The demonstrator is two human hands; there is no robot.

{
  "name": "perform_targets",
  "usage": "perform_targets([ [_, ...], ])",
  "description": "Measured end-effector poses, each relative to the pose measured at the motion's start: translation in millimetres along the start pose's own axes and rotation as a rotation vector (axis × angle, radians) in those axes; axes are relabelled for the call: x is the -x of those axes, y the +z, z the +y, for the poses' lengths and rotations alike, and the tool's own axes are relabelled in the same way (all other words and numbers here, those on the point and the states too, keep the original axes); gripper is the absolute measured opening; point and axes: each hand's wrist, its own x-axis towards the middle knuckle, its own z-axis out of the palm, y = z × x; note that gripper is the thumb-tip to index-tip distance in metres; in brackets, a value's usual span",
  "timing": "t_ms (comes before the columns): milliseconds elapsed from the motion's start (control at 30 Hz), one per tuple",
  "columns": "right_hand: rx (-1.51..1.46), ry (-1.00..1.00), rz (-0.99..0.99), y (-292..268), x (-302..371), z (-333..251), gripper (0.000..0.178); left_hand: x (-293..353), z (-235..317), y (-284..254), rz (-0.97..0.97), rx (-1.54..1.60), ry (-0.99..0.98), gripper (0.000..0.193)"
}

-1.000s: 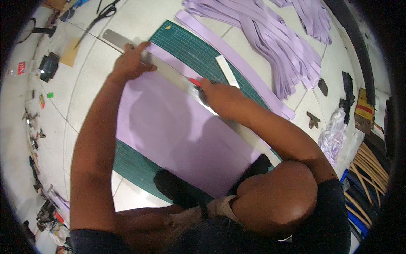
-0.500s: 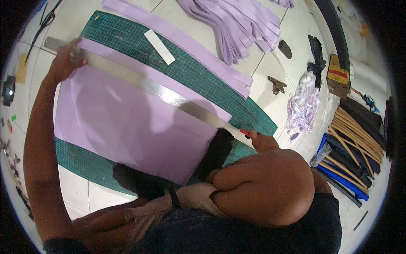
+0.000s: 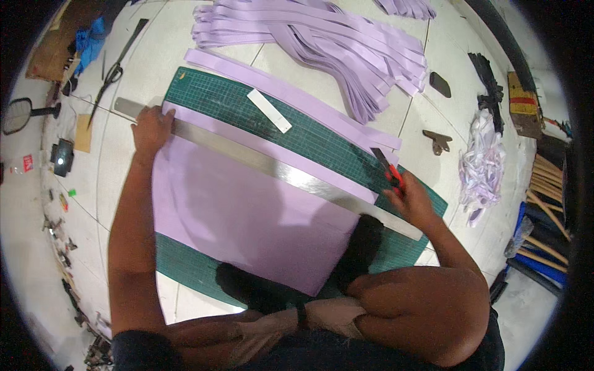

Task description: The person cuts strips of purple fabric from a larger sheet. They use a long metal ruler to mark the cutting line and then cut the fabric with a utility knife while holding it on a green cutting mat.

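My left hand [image 3: 153,128] presses on a long metal ruler [image 3: 260,162] near its far-left end, fingers bent over it. The ruler lies slantwise across a sheet of lilac fabric [image 3: 247,210], with a narrow fabric strip showing along its far side. Beneath them is a green gridded cutting mat [image 3: 213,99]. My right hand [image 3: 413,199] is closed round a red utility knife [image 3: 393,175], raised beyond the ruler's right end with its dark blade pointing away. My dark-covered feet [image 3: 359,247] rest at the fabric's near edge.
Cut lilac strips [image 3: 334,43] are heaped at the back. A white rectangular piece [image 3: 270,111] lies on the mat. To the right are a metal clip [image 3: 437,141], white ribbon scraps [image 3: 480,164] and wooden sticks [image 3: 544,185]. Scissors [image 3: 112,74] lie at far left.
My right hand has gone from low beside the ruler's right end to farther away over the mat, lifting the knife into fuller view. My left hand stays on the ruler; the whole view has shifted.
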Motion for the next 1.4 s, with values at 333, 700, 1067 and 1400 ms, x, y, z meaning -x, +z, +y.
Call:
perform_targets([
  [333,-0.031,-0.109,0.122,85.6,-34.2,-27.1,0.050,7.3,18.2,-55.6,0.101,1.256,0.128,0.005],
  [700,-0.166,-0.155,0.212,102.0,-64.6,-46.9,0.058,44.9,109.6,-228.2,-0.008,2.023,0.449,0.020],
  [1067,-0.224,0.027,0.304,52.1,-41.6,16.0,0.039,-60.9,64.1,-102.7,0.132,1.438,-0.015,0.018],
  [1400,-0.088,-0.125,0.527,42.2,-3.0,51.3,0.047,-91.9,49.1,-35.8,0.135,0.572,-0.006,0.075],
])
